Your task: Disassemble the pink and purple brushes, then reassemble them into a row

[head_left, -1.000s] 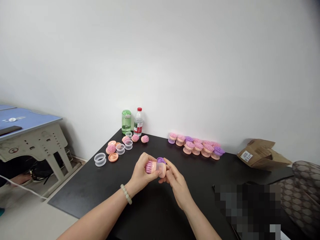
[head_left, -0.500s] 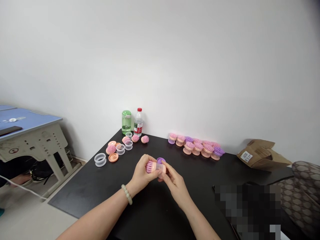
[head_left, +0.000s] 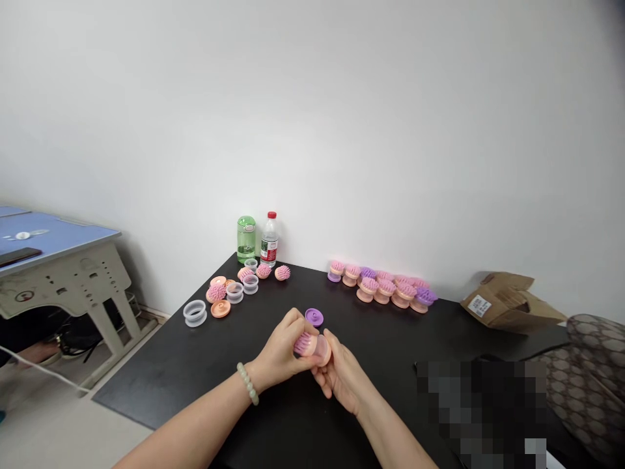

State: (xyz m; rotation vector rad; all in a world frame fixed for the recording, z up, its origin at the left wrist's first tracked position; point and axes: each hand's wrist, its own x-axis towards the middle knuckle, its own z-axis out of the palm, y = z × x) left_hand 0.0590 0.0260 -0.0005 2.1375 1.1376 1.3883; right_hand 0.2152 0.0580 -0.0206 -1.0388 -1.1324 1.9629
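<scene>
Left hand (head_left: 286, 347) arched, grip snug around a bristled brush (head_left: 312, 348), right hand (head_left: 340, 376) cupped at its base (head_left: 323, 350), hold unclear.

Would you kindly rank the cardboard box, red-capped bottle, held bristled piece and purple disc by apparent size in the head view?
1. Cardboard box
2. Red-capped bottle and held bristled piece: unsure; left hand hides part of the piece
3. Purple disc

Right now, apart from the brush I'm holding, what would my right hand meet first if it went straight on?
Probably the purple disc on the black table, just beyond the right hand, though depth is unclear and the hand might pass above.
</scene>
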